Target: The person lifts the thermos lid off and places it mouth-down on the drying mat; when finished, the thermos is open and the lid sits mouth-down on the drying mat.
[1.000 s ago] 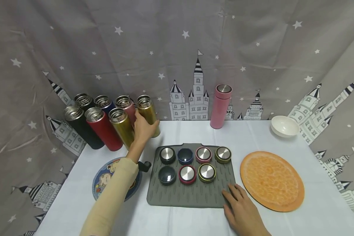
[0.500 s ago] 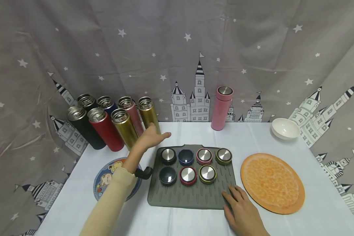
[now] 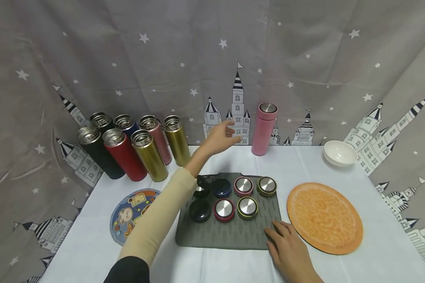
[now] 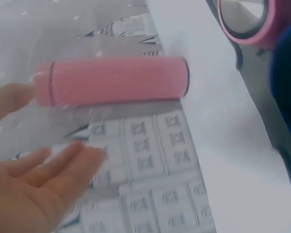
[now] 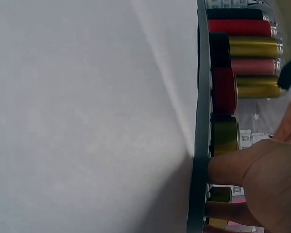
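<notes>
My left hand (image 3: 221,137) is in the air at the back of the table, fingers spread and holding nothing. Just to its right stands a capped pink thermos (image 3: 264,129), upright near the curtain. In the left wrist view the thumb overlaps the cap end of that pink thermos (image 4: 116,81), while the other fingers (image 4: 72,167) stay apart from it. My right hand (image 3: 288,249) rests with relaxed fingers on the front right corner of a grey mat (image 3: 230,237). On this mat sit several bottle lids, among them a red-rimmed lid (image 3: 224,209) and a yellow-rimmed lid (image 3: 247,208).
Several uncapped thermoses stand at the back left, including a red one (image 3: 125,155) and a gold one (image 3: 177,141). A blue cartoon placemat (image 3: 122,220) lies left, partly under my left arm. An orange round placemat (image 3: 325,218) and a white bowl (image 3: 340,153) are right.
My left hand has let go of the rear gold thermos, which stays standing, and has moved right toward the capped pink thermos. The right hand has stayed on the mat corner.
</notes>
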Demonstrator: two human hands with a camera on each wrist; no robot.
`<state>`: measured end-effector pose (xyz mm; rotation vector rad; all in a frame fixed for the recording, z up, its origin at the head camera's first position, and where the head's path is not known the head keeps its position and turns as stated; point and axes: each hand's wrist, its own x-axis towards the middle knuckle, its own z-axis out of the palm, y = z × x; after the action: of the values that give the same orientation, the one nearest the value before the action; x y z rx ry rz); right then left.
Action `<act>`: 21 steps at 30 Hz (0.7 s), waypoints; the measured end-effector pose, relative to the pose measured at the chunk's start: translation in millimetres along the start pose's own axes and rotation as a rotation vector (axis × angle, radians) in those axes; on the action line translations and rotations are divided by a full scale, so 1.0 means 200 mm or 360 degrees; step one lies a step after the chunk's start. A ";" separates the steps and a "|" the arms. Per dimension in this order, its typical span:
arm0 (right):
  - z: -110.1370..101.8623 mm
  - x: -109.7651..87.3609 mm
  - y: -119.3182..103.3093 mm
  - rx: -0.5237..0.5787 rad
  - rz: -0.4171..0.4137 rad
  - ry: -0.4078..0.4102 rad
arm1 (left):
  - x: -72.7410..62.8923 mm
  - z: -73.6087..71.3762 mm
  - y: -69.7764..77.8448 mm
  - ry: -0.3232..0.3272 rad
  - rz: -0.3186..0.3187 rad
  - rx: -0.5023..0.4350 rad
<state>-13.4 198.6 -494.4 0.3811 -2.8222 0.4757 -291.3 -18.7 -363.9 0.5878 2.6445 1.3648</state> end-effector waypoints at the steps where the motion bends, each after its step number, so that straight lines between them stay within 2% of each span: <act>1: 0.00 0.00 0.00 0.0000 0.0005 0.0004 | 0.04 0.03 0.01 0.0003 0.0030 -0.0027; 4: 0.00 0.00 0.00 -0.0002 0.0013 0.0011 | 0.14 0.11 0.05 0.0036 0.0023 -0.0090; 9: 0.00 0.01 0.00 -0.0013 0.0029 -0.0012 | 0.27 0.19 0.09 0.0132 -0.0108 -0.0136; 13: -0.01 0.01 0.00 -0.0016 0.0049 -0.0025 | 0.35 0.24 0.09 0.0110 -0.0164 -0.0108; 21: 0.00 0.02 0.01 0.0000 0.0060 -0.0034 | 0.46 0.31 0.08 0.0149 -0.0116 -0.0131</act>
<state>-17.5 199.2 -494.3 0.3359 -2.8543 0.4823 -354.8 72.1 -379.7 0.4234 2.6370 1.5065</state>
